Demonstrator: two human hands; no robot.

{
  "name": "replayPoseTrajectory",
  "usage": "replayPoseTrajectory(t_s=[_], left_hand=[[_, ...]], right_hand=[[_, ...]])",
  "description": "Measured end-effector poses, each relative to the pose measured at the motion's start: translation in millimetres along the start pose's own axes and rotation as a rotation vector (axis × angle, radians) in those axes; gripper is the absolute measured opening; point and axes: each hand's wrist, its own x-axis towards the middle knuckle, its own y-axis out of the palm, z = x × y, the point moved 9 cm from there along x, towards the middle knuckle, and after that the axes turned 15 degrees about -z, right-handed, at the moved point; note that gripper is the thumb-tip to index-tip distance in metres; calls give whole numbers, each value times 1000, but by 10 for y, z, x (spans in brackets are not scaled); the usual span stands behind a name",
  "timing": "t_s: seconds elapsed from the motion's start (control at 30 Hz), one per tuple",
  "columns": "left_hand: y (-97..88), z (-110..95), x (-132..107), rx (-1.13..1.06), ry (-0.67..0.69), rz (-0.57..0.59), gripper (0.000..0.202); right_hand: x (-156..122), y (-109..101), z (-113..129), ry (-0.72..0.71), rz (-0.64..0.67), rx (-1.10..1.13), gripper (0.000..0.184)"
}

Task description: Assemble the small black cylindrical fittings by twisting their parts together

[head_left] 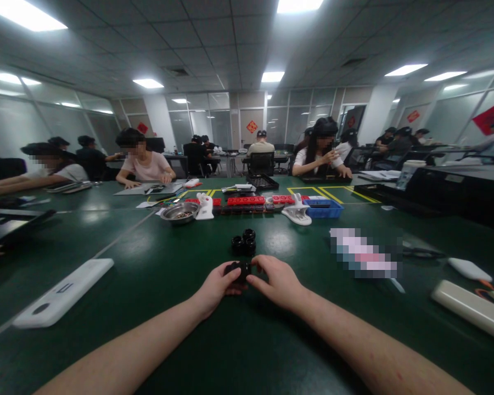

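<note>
A dark, glossy, round black part (243, 270) is held low over the table in front of me. My left hand (214, 289) is closed round its left side, the thumb lying across the top. On the other side, my right hand (278, 282) has thumb and forefinger apart, their tips at the part's right end; whether they press on it I cannot tell. Just beyond my hands, several black cylinders (243, 242) with ring-like tops are clustered on the green table (181, 329).
A metal bowl (180, 213) with small pieces, white clamp-like stands (205, 207), red blocks (245, 201) and a blue tray (324, 208) line the table's middle. A white device (66, 293) lies left, a cream bar (471, 310) right. Co-workers (148, 162) sit opposite.
</note>
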Motion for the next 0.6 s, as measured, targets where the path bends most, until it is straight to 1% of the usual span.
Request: replayPoseTrajectory(t_s=[0.1,0.27,0.3,0.4,0.47,0.53,0.6], left_hand=[[8,-31,-32,17,28,3,48],[23,-39,-66,45,18,17,50],[17,-28,-58,46,8,15,50],[0,9,-24,30,-6,12,52],[-4,15,-11,14,5,13,52],[-6,6,-14,10,20,10,50],[3,-13,-32,12,27,16,49]], right_hand=[[-6,30,-54,61,0,10,23],[-21,120,-53,49,32,50,18],[-26,123,-43,41,29,67,21],[-42,100,0,9,7,119,39],[-48,78,20,0,-5,129,44],[-43,64,-2,32,-9,108,43],[-34,71,-38,76,3,81,31]])
